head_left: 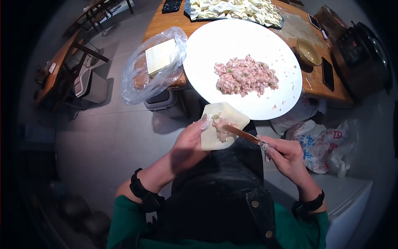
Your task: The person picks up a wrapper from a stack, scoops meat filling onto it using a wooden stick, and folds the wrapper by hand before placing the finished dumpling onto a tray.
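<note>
My left hand (pixel 191 139) holds a pale square wonton wrapper (pixel 210 141), thumb on its upper face and palm beneath. A dab of minced meat filling (pixel 222 132) lies in the middle of the wrapper. In my right hand (pixel 282 153) is a narrow brown spreading stick (pixel 244 133), its far end touching the filling. Flour or filling clings to the fingertips of both hands. Just beyond them a big white plate (pixel 203 54) bears a mound of pink minced meat with green bits (pixel 246 76).
Left of the plate, a clear plastic bag (pixel 134 83) holds a stack of wrappers (pixel 160 57). Behind it a tray of folded wontons (pixel 236 10) stands on the wooden table (pixel 166 20). At right are a bowl (pixel 308 52), a phone (pixel 327 74) and a black cooker (pixel 360 58).
</note>
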Motion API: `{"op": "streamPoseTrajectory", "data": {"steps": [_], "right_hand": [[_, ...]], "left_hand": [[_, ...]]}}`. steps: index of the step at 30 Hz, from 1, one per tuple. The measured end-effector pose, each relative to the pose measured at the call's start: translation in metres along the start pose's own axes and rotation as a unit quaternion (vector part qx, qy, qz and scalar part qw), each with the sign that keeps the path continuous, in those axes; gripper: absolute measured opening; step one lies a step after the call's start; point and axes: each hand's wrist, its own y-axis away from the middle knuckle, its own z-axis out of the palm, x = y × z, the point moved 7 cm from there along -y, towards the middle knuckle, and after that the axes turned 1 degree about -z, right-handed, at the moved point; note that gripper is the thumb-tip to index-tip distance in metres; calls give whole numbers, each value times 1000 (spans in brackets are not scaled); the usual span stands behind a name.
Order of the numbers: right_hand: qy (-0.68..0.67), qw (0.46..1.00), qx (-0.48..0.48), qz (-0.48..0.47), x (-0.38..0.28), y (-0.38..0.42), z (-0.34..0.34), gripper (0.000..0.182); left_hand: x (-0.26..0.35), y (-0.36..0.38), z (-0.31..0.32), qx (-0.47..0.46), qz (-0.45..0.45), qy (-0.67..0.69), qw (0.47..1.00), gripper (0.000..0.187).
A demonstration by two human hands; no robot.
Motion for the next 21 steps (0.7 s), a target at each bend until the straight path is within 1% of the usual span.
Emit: {"op": "streamPoseTrajectory", "data": {"steps": [1,2,4,5,6,7,8,9,10,11,12,13,14,15,16,17,18,19,21], "right_hand": [[-24,999,-14,16,3,-8,5,38],[-22,1000,-12,13,0,-14,5,38],[-95,994,21,46,-1,-26,1,39],[-68,997,6,44,-12,-33,-2,43],[-67,997,8,38,-9,-39,-3,43],[-11,997,29,-68,-16,-44,-5,46],[45,983,48,-173,-27,-45,-7,49],[83,972,85,-204,-42,-47,-9,53],[85,971,85,-208,-44,-50,-10,53],[199,933,138,-264,-55,-47,-13,52],[309,878,189,-314,-65,-42,-12,52],[333,856,218,-330,-67,-42,-12,49],[334,855,218,-331,-66,-43,-11,49],[339,853,227,-325,-65,-43,-10,48],[344,851,237,-318,-63,-43,-9,48],[344,851,237,-318,-60,-42,-6,48],[339,861,227,-305,-55,-43,-1,48],[334,870,216,-291,-49,-44,3,49],[320,878,214,-285,-38,-44,8,50]], "left_hand": [[7,-4,8,0,26,-15,1000,46],[14,-8,14,-1,53,-30,998,45],[24,-16,20,-20,76,-39,996,42],[30,-19,23,-51,98,-35,993,41],[37,-21,27,-82,119,-30,989,40],[44,-21,32,-86,134,-58,985,39],[47,-24,33,-89,137,-61,985,39],[54,-26,41,-119,158,-81,977,42],[60,-27,51,-149,177,-100,968,44],[62,-28,60,-156,175,-150,961,49],[62,-29,71,-157,177,-151,960,49],[63,-30,74,-122,194,-110,967,52],[65,-30,72,-87,211,-67,971,55],[65,-31,72,-111,225,-86,964,60],[62,-33,69,-112,225,-86,964,60],[61,-33,65,-108,245,-74,961,60],[61,-32,64,-103,265,-62,957,61],[61,-33,65,-103,264,-62,957,61],[60,-37,65,-53,259,-142,954,59]]}}
